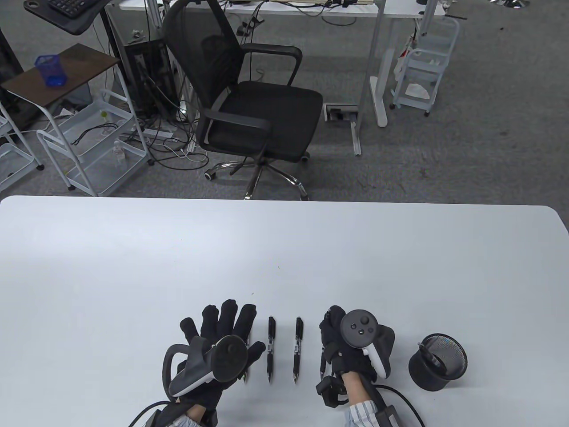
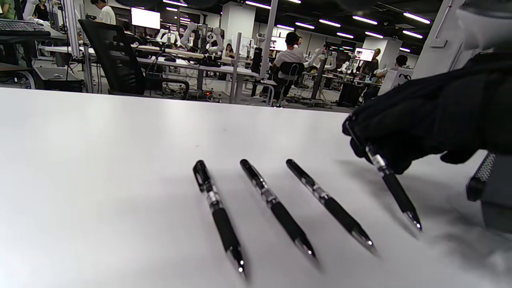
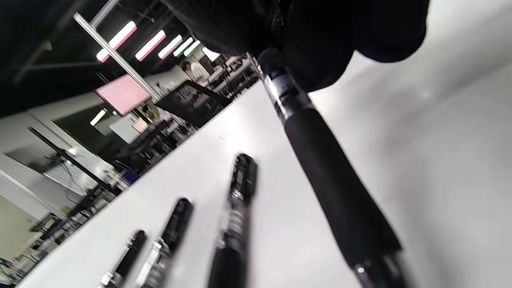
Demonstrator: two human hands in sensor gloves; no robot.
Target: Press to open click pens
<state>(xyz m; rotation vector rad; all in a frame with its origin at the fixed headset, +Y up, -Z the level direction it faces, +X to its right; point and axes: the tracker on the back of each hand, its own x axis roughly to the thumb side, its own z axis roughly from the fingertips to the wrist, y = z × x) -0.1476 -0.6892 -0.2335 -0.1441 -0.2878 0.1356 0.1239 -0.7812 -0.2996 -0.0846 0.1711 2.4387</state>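
Observation:
Three black click pens lie side by side on the white table (image 1: 133,267), tips toward me: one (image 1: 271,349), one (image 1: 298,349), and one half hidden under my left hand (image 1: 246,376). They also show in the left wrist view (image 2: 218,210), (image 2: 276,206), (image 2: 328,202). My right hand (image 1: 331,329) grips the upper end of a fourth pen (image 1: 322,362), held slanted with its tip near the table (image 2: 394,188), (image 3: 332,176). My left hand (image 1: 222,324) is open, fingers spread over the table, holding nothing.
A black mesh pen cup (image 1: 438,362) stands right of my right hand with a dark pen-like object inside. A black office chair (image 1: 253,102) stands beyond the table's far edge.

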